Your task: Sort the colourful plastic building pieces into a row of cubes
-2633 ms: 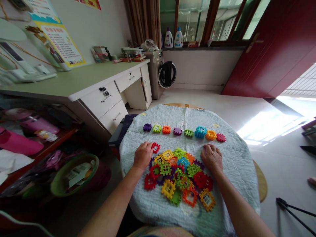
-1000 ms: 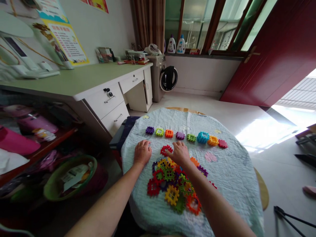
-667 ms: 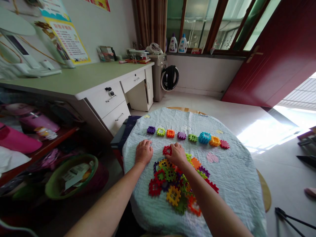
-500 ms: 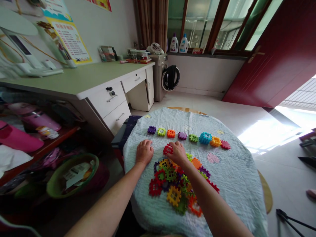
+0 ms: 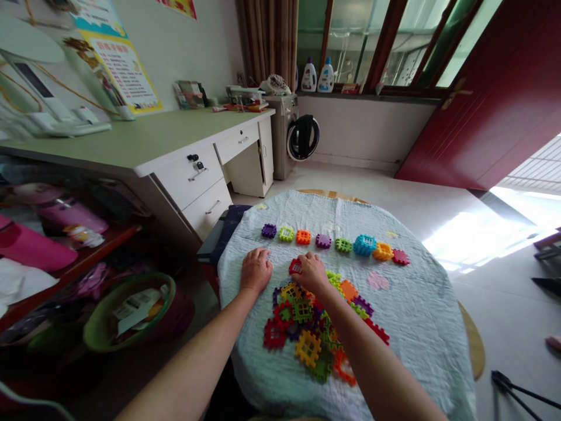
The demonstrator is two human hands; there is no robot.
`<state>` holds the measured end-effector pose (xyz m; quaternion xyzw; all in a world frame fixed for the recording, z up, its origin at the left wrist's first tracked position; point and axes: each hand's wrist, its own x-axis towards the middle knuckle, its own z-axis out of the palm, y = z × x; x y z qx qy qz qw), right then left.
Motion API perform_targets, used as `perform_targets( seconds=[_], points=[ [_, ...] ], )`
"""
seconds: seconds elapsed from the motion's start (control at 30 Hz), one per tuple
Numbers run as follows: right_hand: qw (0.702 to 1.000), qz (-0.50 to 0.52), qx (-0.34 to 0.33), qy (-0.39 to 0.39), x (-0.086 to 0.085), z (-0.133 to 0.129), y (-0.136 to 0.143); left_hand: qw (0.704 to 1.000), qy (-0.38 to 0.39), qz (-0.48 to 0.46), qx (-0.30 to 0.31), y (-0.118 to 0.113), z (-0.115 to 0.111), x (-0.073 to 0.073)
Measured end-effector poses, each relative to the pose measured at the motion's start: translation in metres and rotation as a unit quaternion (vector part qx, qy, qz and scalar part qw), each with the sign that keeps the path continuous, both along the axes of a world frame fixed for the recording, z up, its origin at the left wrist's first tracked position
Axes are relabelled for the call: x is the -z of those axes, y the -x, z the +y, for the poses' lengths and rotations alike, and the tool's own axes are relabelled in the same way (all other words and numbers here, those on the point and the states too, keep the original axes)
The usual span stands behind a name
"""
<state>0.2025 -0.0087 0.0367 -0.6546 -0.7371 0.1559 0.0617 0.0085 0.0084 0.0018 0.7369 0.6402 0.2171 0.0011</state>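
My left hand (image 5: pixel 256 270) lies palm down on the blue cloth, its fingers bent a little apart, with nothing in it. My right hand (image 5: pixel 312 271) has its fingers closed on a red block piece (image 5: pixel 296 266) just above the pile. Below both hands spreads a heap of notched plastic pieces in several colours, among them a yellow piece (image 5: pixel 308 348) and a red one (image 5: pixel 274 333). Beyond my hands runs a row of pieces, from a purple one (image 5: pixel 269 231) at the left to a thicker blue one (image 5: pixel 364 245) and a red one (image 5: pixel 400 256) at the right.
A cloth (image 5: pixel 421 327) covers the round table. Past its left edge stand a dark stool (image 5: pixel 225 234), a green-rimmed basket (image 5: pixel 99 342) and a desk (image 5: pixel 166 137). A washing machine (image 5: pixel 284 140) is behind; a black tripod leg (image 5: pixel 526 397) shows at the lower right.
My right hand has shifted slightly at the red piece, which now shows its window-like grid more clearly. My left hand stays nearly where it was.
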Motion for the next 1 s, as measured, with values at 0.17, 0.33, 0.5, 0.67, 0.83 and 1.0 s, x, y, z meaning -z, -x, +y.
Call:
perform_targets(
  seconds=[0.17, 0.33, 0.5, 0.67, 0.83, 1.0],
  points=[
    [1.000, -0.005, 0.007, -0.008, 0.001, 0.000, 0.005, 1.000, 0.003, 0.006, -0.004, -0.001, 0.000, -0.002],
    [0.999, 0.026, 0.030, -0.037, -0.017, -0.005, -0.005, 1.000, 0.001, 0.012, 0.000, -0.001, -0.001, -0.004],
    [0.990, 0.089, 0.060, -0.096, -0.041, -0.031, -0.078, 1.000, -0.016, 0.016, 0.012, 0.002, 0.002, 0.002],
    [0.984, 0.059, 0.122, -0.116, -0.034, -0.053, -0.199, 0.999, -0.032, 0.029, 0.017, 0.004, 0.005, 0.007],
    [0.968, -0.046, 0.242, -0.055, -0.014, -0.035, -0.284, 0.998, -0.039, 0.040, 0.022, 0.005, 0.006, 0.008],
    [0.963, -0.075, 0.258, -0.021, -0.008, -0.007, -0.311, 0.998, -0.047, 0.043, 0.025, 0.006, 0.008, 0.010]
  ],
)
